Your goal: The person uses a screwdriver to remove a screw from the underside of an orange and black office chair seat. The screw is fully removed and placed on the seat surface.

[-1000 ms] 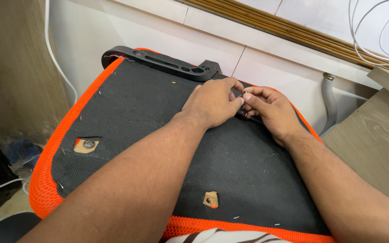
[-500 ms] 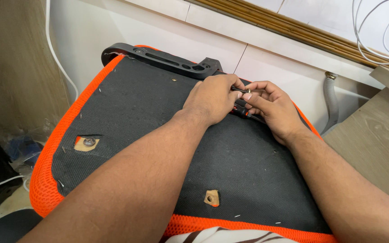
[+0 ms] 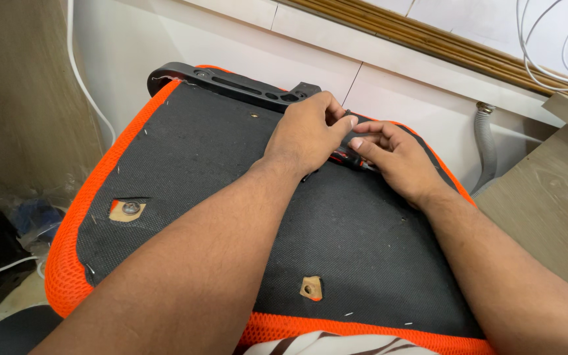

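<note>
the upturned seat cushion (image 3: 231, 217) is lying across the person's lap, its black fabric underside facing up and its orange mesh border (image 3: 67, 263) running round the edges; a black plastic bracket (image 3: 231, 82) is sitting along the far edge. the left hand (image 3: 307, 131) is curling narrowly over a spot near the far right corner of the underside, and the right hand (image 3: 396, 158) is resting just beside it, fingers pinching the red-and-black handle of a small screwdriver (image 3: 350, 159) that is lying low against the fabric; the tip is hidden under the left hand, so what it is meeting cannot be told. two cut-outs are showing bare fixings: one near the left edge (image 3: 127, 209), one near the near edge (image 3: 310, 288).

judging from this, the tool is being seated at a fixing; doing it well is likely meaning keeping the shaft square to the hole, the left fingers steadying the tip, and pressing down before turning so it is not slipping and tearing the fabric.
</note>
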